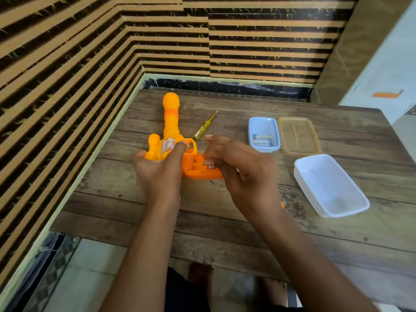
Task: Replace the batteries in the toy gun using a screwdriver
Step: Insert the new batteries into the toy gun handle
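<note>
Gripping an orange toy gun (171, 122) on a wooden table (202, 221), the left hand (157, 172) wraps its fingers round the body, thumb on top; the barrel points to 12 o'clock. The right hand (245, 174), at 3 o'clock of the gun, bends its fingertips onto a battery (211, 167) in the grip's open compartment (whether they pinch it, I cannot tell). A yellow-handled screwdriver (201, 129) lies at 12 o'clock of that hand. Further toward 3 o'clock sit a small clear box (264, 149) holding more batteries (262, 139), a tan lid (298, 136) just beside it, and a white tub (328, 185).
</note>
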Demonstrator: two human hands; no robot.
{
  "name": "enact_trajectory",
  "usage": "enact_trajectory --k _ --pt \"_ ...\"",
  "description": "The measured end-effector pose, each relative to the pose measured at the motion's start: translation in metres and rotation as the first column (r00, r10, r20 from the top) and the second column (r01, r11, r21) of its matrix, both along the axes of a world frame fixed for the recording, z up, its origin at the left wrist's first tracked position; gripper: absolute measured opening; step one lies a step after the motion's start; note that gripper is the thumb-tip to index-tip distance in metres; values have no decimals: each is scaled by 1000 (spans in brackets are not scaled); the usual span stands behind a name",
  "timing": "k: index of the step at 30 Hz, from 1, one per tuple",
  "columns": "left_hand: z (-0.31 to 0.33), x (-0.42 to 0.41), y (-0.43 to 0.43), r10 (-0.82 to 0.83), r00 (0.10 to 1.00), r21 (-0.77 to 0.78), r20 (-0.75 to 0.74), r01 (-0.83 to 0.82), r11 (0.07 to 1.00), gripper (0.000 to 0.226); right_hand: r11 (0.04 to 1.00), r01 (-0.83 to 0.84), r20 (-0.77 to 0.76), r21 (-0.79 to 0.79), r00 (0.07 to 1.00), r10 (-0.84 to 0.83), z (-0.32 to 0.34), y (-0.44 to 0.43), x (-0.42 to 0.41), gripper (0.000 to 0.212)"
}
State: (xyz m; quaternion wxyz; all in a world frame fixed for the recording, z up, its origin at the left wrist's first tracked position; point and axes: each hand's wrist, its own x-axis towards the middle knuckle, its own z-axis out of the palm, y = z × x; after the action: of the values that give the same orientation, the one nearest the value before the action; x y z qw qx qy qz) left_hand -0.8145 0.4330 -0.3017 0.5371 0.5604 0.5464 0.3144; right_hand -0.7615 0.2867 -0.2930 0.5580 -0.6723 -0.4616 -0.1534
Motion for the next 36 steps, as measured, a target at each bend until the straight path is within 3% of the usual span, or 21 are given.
enact_trajectory --k 6,11,17,30,33,36 --pt "2 0 -2 10 1000 28 -4 -10 1000 98 999 -30 15 -37 999 31 -1 -1 4 18" --pt "1 2 -2 23 1000 12 13 -23 1000 98 996 -73 -70 -59 995 69 -1 -11 12 15" --pt "2 3 -5 21 1000 19 23 -22 1000 109 992 -69 -25 -106 997 66 2 -11 14 15" --pt "-3 4 -5 -7 999 69 -41 9 998 96 957 -130 -67 -257 991 117 6 -25 25 24" --pt "-5 6 -3 1 1000 44 -23 0 999 99 967 -138 -169 -213 980 103 9 -24 20 29" --pt "-6 9 -4 7 1000 -4 14 -7 1000 102 997 25 -389 -68 920 -50 7 -17 14 27"
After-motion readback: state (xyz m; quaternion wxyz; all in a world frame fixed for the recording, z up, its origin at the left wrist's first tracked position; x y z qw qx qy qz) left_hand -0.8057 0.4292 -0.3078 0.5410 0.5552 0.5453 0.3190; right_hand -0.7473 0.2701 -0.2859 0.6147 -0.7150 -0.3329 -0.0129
